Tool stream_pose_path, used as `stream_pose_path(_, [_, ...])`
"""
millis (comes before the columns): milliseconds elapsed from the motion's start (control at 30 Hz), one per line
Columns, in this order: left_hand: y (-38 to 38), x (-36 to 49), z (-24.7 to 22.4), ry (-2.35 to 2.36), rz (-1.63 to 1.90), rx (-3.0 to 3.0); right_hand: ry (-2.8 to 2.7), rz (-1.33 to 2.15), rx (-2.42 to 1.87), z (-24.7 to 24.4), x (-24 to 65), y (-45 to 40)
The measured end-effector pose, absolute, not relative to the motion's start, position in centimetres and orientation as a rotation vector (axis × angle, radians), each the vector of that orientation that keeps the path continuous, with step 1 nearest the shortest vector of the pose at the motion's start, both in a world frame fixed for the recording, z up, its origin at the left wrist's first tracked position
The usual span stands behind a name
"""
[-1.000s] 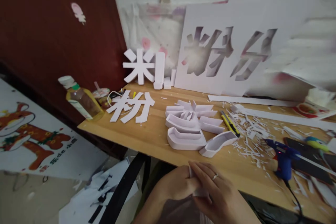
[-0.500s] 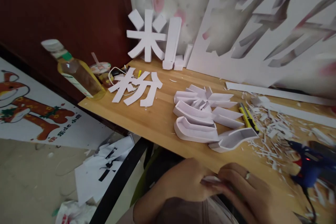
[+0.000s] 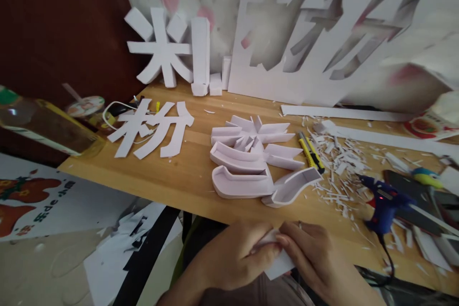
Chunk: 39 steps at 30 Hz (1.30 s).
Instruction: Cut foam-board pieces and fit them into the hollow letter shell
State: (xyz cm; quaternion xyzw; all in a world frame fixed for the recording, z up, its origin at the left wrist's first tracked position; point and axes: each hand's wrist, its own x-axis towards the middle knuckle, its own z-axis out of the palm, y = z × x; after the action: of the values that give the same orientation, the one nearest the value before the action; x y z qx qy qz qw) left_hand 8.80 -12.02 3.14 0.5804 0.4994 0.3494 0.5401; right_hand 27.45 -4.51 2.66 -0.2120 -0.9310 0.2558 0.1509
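Between my hands, just below the table's front edge, is a white piece of foam board or stiff card. My left hand closes on its left side, the thumb lying across it. On the other side my right hand, with a ring on one finger, grips it with the thumb near the left thumb. Part of the piece is hidden under the fingers. Beyond my hands lies a white hollow walled character, open side up. A yellow utility knife rests beside it.
A flat white cut-out character lies at left, near an oil bottle. A built-up white character and a stencil board stand at the back. Scraps, a blue glue gun and white strips occupy the right.
The view has swung to the right. My hands have turned the white piece so that a broad face of it now shows, where before only a thin edge was visible.
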Motion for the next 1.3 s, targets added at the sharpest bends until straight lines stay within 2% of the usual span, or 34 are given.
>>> stream_pose_path(100, [-11.8, 8.4, 3.3, 1.2, 0.775, 1.437, -2.784, 0.907, -0.595, 3.5, 28.2, -3.9])
stream_pose_path(233, [-11.3, 8.0, 3.2, 1.32, 0.532, 1.606, -2.873, 1.153, -0.669, 4.4, 28.9, -3.0])
stream_pose_path(433, [-10.6, 8.8, 3.7, 1.389, 0.372, 1.661, -2.8, 1.371, -0.862, 4.2, 29.0, -2.9])
stream_pose_path(600, [-10.1, 9.9, 4.6, 1.468, 0.207, 1.689, -2.747, 1.326, -0.965, 3.4, 29.3, -3.2])
stream_pose_path(833, [-9.2, 10.8, 5.2, 1.485, -0.068, 1.737, -2.756, 1.244, -0.856, 2.9, 30.3, -3.1])
stream_pose_path(933, [-8.5, 11.0, 4.8, 1.506, 0.066, 1.708, -2.663, 1.12, -0.865, 2.1, 30.5, -3.2])
stream_pose_path(1100, [-7.4, 11.3, 4.3, 1.356, 0.387, 1.543, -2.389, 0.63, -0.828, 1.6, 30.1, -3.4])
stream_pose_path(1300, [-7.6, 11.5, 3.2, 1.332, 0.592, 1.55, -2.408, 0.588, -0.918, 1.5, 29.7, -3.3])
